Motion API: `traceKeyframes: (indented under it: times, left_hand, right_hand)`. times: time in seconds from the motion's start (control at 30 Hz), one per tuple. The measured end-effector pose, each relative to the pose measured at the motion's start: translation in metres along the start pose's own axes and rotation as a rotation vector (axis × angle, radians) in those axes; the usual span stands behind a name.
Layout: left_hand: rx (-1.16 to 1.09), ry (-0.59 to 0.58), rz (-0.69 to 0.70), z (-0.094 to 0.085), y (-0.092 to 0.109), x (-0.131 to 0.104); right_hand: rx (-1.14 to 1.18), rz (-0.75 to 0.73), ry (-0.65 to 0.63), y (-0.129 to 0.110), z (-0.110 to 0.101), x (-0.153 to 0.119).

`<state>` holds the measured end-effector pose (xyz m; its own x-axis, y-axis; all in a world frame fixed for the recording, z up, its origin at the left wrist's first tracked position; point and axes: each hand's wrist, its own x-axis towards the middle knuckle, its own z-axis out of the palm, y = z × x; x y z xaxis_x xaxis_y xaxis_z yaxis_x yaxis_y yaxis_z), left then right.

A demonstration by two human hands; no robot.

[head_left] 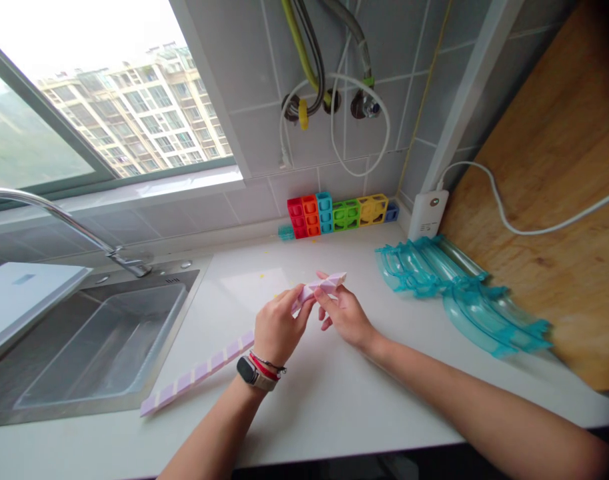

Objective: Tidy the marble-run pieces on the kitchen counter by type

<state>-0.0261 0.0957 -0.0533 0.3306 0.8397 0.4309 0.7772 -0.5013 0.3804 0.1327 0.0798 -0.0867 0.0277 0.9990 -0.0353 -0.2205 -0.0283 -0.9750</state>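
Note:
A long snake puzzle (199,371) in alternating lilac and cream segments slants across the white counter. Its lower left stretch is straight and passes out of sight behind my left hand (278,325). A twisted lilac and cream end (329,285) shows between my hands, seemingly part of the same puzzle, though the join is hidden. My left hand is closed around it, thumb and fingers pinching. From the other side, my right hand (348,316) grips this end between thumb and index finger, its other fingers loosely curled below.
A sink (157,363) holding a clear plastic tub lies left, beneath a chrome faucet (64,212). Coloured toy blocks (324,215) line the back wall. Clear teal track pieces (434,267) sit at right, beside a white power adapter (428,212). A wooden board (559,200) leans at right.

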Motion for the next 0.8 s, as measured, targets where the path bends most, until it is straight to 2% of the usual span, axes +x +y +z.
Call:
traceKeyframes:
  times: [0.13, 0.27, 0.43, 0.57, 0.63, 0.73, 0.8]
  left_hand:
    - [-0.011, 0.013, -0.006, 0.001, 0.0, -0.001]
    - [-0.066, -0.04, -0.011, 0.002, 0.001, 0.0]
    - [-0.252, -0.118, 0.076, -0.004, -0.002, 0.005]
    - [-0.242, -0.134, 0.131, -0.007, -0.003, 0.004]
    - [-0.224, -0.135, 0.156, -0.005, -0.002, 0.002]
    - [-0.207, -0.157, 0.189, 0.0, 0.0, -0.001]
    - [-0.162, -0.182, 0.203, 0.003, 0.001, -0.002]
  right_hand:
    - [-0.158, -0.053, -0.046, 0.002, 0.003, -0.005]
    - [-0.155, -0.077, -0.036, 0.004, 0.002, -0.004]
    - [-0.072, -0.102, -0.084, 0.0, -0.01, 0.005]
    - [-0.166, -0.188, -0.133, -0.009, -0.023, 0.005]
    - [-0.217, -0.218, -0.097, -0.011, -0.025, 0.004]
    - [-0.239, -0.166, -0.006, -0.009, -0.023, 0.005]
    - [-0.181, -0.024, 0.02, -0.004, -0.02, 0.008]
